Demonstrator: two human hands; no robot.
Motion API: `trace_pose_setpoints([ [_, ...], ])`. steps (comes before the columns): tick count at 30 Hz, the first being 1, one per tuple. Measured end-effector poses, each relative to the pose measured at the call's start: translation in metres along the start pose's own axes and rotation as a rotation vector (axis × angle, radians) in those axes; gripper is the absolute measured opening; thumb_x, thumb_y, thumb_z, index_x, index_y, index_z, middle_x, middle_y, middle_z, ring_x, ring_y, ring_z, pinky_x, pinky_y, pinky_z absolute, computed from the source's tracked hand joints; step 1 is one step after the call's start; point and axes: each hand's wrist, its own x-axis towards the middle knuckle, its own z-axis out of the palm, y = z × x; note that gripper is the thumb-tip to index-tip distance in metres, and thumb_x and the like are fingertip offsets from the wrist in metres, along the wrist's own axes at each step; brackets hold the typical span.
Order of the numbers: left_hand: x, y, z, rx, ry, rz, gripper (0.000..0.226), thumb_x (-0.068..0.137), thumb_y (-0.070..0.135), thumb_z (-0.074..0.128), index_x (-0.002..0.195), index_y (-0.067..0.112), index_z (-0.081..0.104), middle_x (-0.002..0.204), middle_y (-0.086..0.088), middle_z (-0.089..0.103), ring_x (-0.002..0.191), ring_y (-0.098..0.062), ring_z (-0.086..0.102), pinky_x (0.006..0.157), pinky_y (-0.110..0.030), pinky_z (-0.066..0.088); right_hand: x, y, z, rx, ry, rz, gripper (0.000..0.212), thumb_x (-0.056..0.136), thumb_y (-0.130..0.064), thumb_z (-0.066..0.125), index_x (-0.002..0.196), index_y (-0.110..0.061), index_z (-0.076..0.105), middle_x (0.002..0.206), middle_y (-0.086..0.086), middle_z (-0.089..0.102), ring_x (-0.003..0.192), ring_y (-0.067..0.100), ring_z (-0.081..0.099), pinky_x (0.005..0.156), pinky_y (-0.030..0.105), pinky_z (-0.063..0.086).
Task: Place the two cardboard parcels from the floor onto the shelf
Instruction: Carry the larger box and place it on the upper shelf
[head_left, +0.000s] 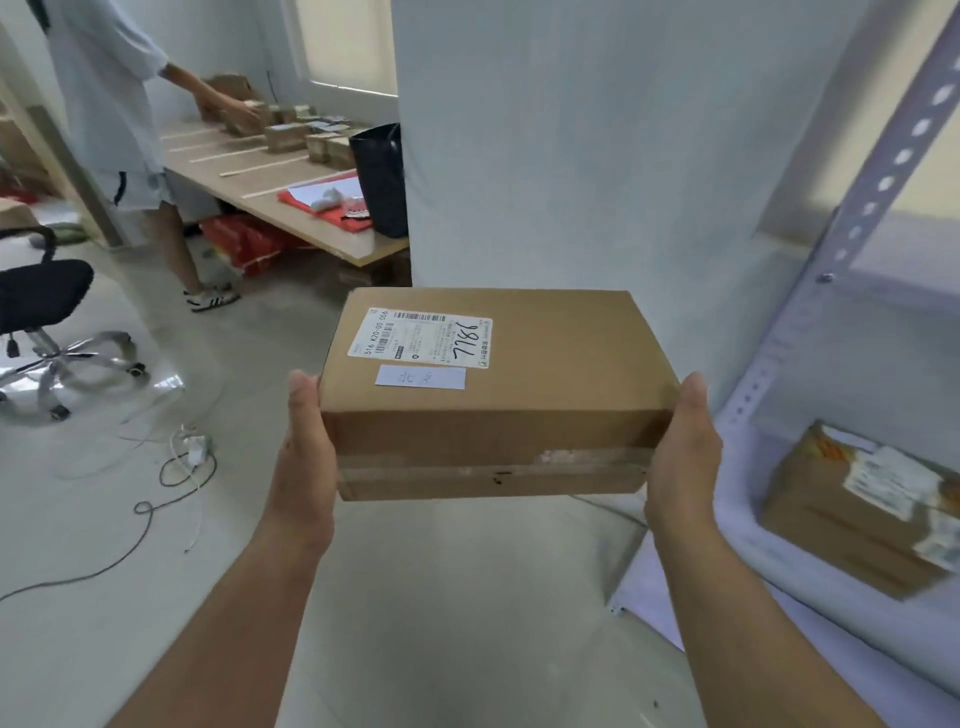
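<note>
I hold a brown cardboard parcel (524, 415) in the air in front of me, level, with a white shipping label and a small pale note on its top. My left hand (306, 457) presses against its left end and my right hand (680, 457) against its right end. The white metal shelf (810, 322) stands at the right, its slotted upright rising just right of the parcel. A second cardboard parcel (852, 519) with labels lies on a lower board of that shelf.
A white wall (597, 156) rises straight ahead. Cables (171, 478) and a plug lie on the floor at the left, near a black office chair (41, 306). Another person (119, 130) handles small boxes on a long wooden table (291, 192) at the back left.
</note>
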Motion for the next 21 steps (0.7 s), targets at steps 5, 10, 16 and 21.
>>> trace_pose_setpoints([
  [5,-0.009,0.013,0.019,-0.038,-0.147,0.007,0.068,0.093,0.064,0.013,0.118,0.028,0.065,0.117,-0.003,0.071,0.11,-0.015,0.064,0.083,-0.027,0.047,-0.015,-0.022,-0.036,0.023,0.135,-0.051,0.056,0.09,-0.061,0.029,0.12,-0.024,0.058,0.111,-0.005,0.056,0.108,0.019,0.053,0.1,0.036,0.038],
  [10,-0.018,0.031,0.043,-0.079,-0.339,0.039,0.074,0.091,0.067,0.01,0.119,0.026,0.064,0.117,-0.001,0.073,0.112,-0.013,0.065,0.092,-0.03,0.046,-0.038,-0.043,-0.077,0.069,0.242,-0.091,0.043,0.093,-0.058,0.029,0.093,-0.026,0.058,0.091,-0.012,0.058,0.094,0.014,0.056,0.088,0.033,0.039],
  [16,-0.029,0.056,0.074,-0.06,-0.563,0.012,0.082,0.081,0.079,0.01,0.119,0.033,0.065,0.115,0.004,0.074,0.11,-0.011,0.067,0.098,-0.031,0.049,-0.059,-0.06,-0.121,0.071,0.417,-0.12,0.052,0.09,-0.063,0.027,0.093,-0.021,0.057,0.095,-0.002,0.06,0.101,0.024,0.056,0.097,0.042,0.044],
  [21,-0.04,0.07,0.104,-0.053,-0.669,-0.001,0.091,0.071,0.088,0.011,0.12,0.032,0.064,0.117,0.006,0.072,0.114,-0.011,0.064,0.108,-0.038,0.039,-0.068,-0.073,-0.156,0.067,0.542,-0.158,0.077,0.082,-0.072,0.026,0.123,-0.014,0.058,0.124,0.007,0.06,0.114,0.028,0.055,0.104,0.05,0.04],
])
